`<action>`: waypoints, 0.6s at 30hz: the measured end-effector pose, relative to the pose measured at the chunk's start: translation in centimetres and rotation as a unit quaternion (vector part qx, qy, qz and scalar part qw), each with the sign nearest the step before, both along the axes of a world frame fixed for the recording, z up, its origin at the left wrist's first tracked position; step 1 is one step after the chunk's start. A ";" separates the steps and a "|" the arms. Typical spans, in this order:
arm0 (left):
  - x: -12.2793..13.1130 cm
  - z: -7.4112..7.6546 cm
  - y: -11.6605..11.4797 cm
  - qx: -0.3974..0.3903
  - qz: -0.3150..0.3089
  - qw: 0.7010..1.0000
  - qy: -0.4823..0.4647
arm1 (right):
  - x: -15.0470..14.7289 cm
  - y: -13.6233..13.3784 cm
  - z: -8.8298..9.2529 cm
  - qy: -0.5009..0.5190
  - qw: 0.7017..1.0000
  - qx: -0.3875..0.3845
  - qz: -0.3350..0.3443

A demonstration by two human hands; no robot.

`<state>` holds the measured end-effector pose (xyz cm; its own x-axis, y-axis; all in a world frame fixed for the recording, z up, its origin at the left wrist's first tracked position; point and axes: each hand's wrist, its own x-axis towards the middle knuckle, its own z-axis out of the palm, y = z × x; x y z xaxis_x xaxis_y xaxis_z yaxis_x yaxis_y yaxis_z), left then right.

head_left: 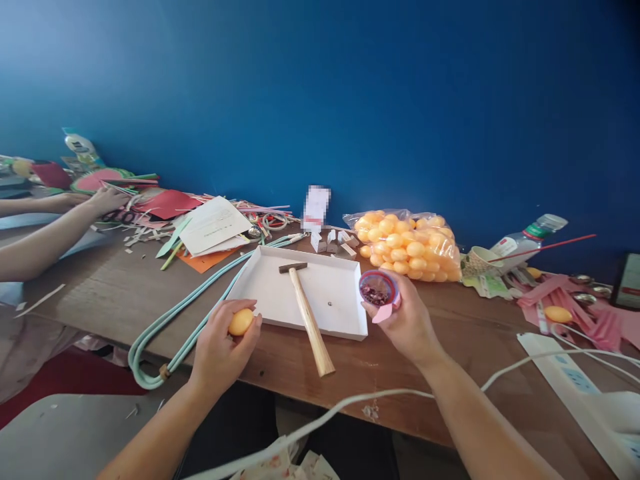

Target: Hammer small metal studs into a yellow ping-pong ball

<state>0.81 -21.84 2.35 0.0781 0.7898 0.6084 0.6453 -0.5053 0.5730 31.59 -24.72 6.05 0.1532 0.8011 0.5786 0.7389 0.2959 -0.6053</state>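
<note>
Yellow ball (241,322) sits in the left hand (225,337), thumb and fingers curled closed round it, just beside the near left corner of the tray (275,293). Right hand (407,317) grips a cup (392,285) of dark bits (374,295), mouth tipped into view — presumably to show its contents; the hammer (309,317) overhangs the tray — handle apparently within reach.

Craft workspace, room type beyond that unclear. Long brown table (280,360) against blue wall (320,120); loose red paper (169,203), cut strips, hammer (307,310) across white tray (340,293), bulk bag of orange balls (410,250), power strip (570,373); second person's arm (45,247) at same table.
</note>
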 end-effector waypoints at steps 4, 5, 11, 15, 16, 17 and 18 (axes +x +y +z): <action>0.3 -0.4 -0.1 0.008 -0.004 1.000 0.015 | 0.6 -0.4 -0.7 -0.005 1.000 0.000 -0.001; 0.3 -0.5 -0.1 0.010 -0.003 1.000 0.017 | 0.7 -0.6 -0.7 -0.015 1.000 0.005 0.001; 0.4 -1.6 -0.3 0.020 -0.006 1.000 0.022 | 0.7 -1.2 -0.7 -0.079 0.996 0.013 0.029; 0.4 -2.2 -0.4 0.013 -0.005 1.000 0.027 | 0.3 -1.0 -0.5 -0.097 0.994 0.032 0.042; 0.4 -2.3 -0.4 0.011 -0.005 1.000 0.027 | 0.2 -0.8 -0.5 -0.093 0.994 0.032 0.042; 0.3 -2.4 -0.4 0.010 -0.006 1.000 0.027 | 0.1 -0.6 -0.5 -0.085 0.995 0.026 0.040; 0.3 -2.4 -0.4 0.009 -0.006 1.000 0.026 | 0.0 -0.3 -0.5 -0.074 0.996 0.014 0.038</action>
